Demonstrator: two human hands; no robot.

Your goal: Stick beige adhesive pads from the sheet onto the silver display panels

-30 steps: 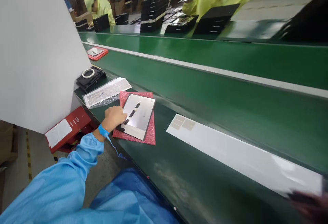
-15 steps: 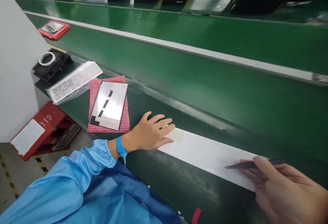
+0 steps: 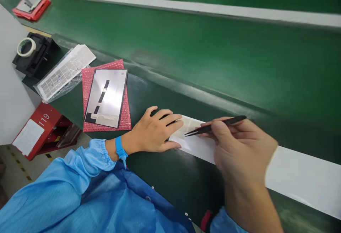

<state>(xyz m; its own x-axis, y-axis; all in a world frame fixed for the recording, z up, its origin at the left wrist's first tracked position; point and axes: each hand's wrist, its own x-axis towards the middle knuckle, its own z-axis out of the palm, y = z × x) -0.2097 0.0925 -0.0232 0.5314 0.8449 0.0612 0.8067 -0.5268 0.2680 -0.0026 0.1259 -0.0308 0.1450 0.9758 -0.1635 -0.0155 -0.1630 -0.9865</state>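
Note:
My left hand (image 3: 156, 130) lies over the left end of a long white strip (image 3: 301, 176), palm down with its fingers spread. Pinched in my right hand (image 3: 239, 147) is a pair of black tweezers (image 3: 213, 128). The tips are slightly apart and point left, close to a pale squared patch (image 3: 190, 126) on the strip near my left fingertips. Whether the tips touch it I cannot tell. Left of my left hand, a silver display panel (image 3: 108, 98) with a dark ribbon cable rests on pink bubble wrap (image 3: 125, 117).
A white sheet of squared labels (image 3: 68, 71) lies on clear plastic. Behind it sits a tape roll (image 3: 26, 47) on a black fixture (image 3: 39, 60). Red packets (image 3: 39, 11) lie farther back. A red bin marked 119 (image 3: 44, 128) stands below the green bench (image 3: 165, 176).
My right hand has moved left along the strip with the tweezers, toward my left fingertips. My left hand stays on the strip's end. The view has tilted downward.

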